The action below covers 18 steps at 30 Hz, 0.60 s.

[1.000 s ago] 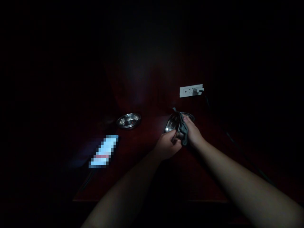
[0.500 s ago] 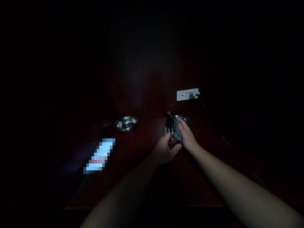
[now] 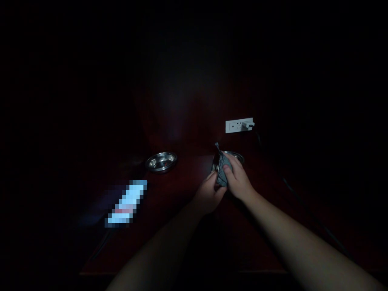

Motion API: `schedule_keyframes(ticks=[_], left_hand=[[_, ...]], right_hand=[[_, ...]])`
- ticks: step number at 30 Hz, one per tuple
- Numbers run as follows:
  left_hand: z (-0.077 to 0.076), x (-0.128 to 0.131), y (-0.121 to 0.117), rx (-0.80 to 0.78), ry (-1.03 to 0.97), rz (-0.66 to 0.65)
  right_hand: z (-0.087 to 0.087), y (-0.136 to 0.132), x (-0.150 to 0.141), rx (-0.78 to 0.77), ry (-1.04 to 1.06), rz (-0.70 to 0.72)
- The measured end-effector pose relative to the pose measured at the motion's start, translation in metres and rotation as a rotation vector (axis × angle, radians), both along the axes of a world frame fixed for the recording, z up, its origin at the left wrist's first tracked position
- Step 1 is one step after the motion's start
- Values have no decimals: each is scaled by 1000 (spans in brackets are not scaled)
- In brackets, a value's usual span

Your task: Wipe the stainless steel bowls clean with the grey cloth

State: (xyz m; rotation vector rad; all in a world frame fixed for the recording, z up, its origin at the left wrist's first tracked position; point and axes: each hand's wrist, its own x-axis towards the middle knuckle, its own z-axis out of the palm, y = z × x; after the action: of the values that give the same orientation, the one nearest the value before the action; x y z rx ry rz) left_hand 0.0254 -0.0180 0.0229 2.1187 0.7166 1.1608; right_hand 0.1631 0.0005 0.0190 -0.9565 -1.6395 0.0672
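Note:
My left hand [image 3: 208, 195] grips a shiny metal bowl [image 3: 214, 165] by its lower edge, and the bowl is tipped on its side above the table. My right hand [image 3: 239, 178] is closed on a grey-green cloth [image 3: 224, 171] and presses it against the bowl's rim and outer side. Cloth and fingers cover most of the bowl. Behind my right hand lies another metal dish [image 3: 238, 155], partly hidden. To the left, a shallow metal bowl [image 3: 161, 162] rests on the table, with a small red spot inside it.
A glowing, pixelated phone-like screen [image 3: 126, 203] lies on the dark red table [image 3: 169, 202] at left, with a cable below it. A white wall socket [image 3: 235, 126] with a plugged-in adapter [image 3: 248, 125] is at the back. A dark cable [image 3: 309, 210] runs along the right.
My right hand and the cloth have shifted over the bowl's rim, with the thumb now lower on the cloth. The bowl's opening has turned away and shows less. The view has shifted slightly.

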Motion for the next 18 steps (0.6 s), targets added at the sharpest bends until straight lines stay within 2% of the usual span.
schedule_keyframes(ticks=[4,10,13,18], left_hand=[[-6,-1,4,-43,91,21],[-5,-4,2,59,128,136],[-2,-5,-1,100,110,176],[-3,-6,-1,137,84,197]], right_hand=[[-1,1,-1,-57,26,18],[0,-2,-4,-211,143,147],[-1,-2,-5,-300,253,217],[-4,4,-7,-422,507,225]])
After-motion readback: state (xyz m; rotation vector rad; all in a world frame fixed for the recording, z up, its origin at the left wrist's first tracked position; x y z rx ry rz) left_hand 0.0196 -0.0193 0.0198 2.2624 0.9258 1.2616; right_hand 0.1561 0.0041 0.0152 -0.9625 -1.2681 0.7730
